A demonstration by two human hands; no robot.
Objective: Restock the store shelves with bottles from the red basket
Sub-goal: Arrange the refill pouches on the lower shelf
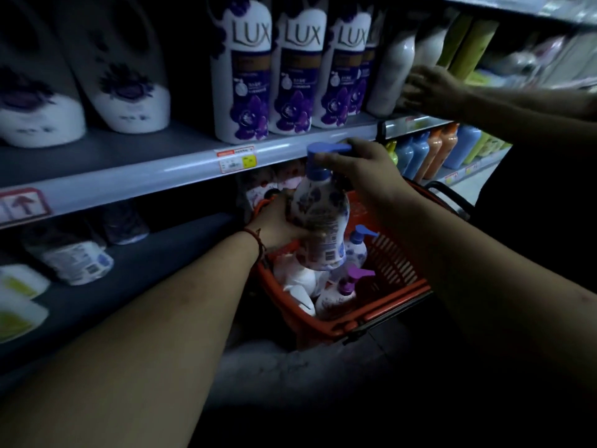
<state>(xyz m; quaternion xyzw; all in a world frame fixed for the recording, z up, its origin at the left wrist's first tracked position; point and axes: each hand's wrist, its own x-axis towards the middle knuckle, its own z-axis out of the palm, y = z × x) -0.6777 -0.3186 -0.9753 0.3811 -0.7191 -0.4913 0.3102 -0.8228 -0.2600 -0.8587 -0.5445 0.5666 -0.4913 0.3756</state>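
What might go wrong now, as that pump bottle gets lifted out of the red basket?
The right hand pinches the blue pump head of the pump bottle; pressing it might squirt soap, though the left hand steadies the body. The bottle rises close under the shelf edge and could knock it. Another person's hand works nearby, so arms might collide.

Price label (235, 159) on shelf edge; another person's hand (428, 88) at white bottle (392, 72).
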